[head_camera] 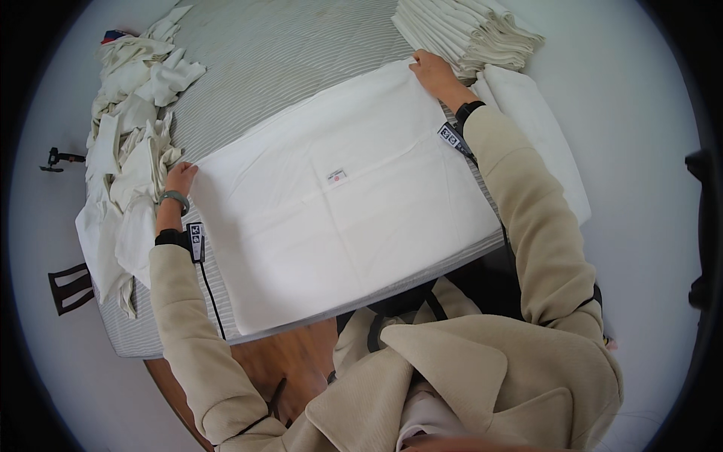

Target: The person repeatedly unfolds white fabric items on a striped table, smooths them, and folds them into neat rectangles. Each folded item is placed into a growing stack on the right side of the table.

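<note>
A white rectangular cloth (294, 243) lies spread almost flat before me, with a small printed label (336, 177) near its middle. My left hand (181, 179) pinches its far left corner between thumb and fingers. At the far right corner, my right hand (434, 72) grips the cloth's edge in the same way. Faint creases cross the fabric, and its near edge runs along the front of the mattress (243, 85). Whether the cloth is one layer or several cannot be seen.
Crumpled off-white cloths (133, 113) are heaped along the left side. At the back right stands a stack of folded cloths (469, 34), with a white folded cloth (531, 118) beside my right forearm. A dark chair (72, 289) stands beyond the left edge, above a wooden floor (299, 356).
</note>
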A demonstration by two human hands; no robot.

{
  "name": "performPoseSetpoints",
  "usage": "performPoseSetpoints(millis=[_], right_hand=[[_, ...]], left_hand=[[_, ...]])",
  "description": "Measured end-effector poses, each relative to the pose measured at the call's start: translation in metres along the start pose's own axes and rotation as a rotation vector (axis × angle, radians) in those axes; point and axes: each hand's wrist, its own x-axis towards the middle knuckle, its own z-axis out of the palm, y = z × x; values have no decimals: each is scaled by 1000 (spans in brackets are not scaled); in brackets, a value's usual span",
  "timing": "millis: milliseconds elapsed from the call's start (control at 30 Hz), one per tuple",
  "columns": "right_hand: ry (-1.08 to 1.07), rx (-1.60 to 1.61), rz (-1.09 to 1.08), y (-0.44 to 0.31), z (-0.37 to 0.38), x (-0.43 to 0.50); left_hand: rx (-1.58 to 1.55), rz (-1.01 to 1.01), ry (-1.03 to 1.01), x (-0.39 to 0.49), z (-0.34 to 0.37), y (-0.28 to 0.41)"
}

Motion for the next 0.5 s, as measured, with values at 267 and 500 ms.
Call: performPoseSetpoints(millis=[267,500], right_hand=[[-27,-32,60,15,24,22],[-27,-74,76,18,36,35]], left_hand=[[113,-61,-14,35,22,-16],[172,50,7,48,22,-20]])
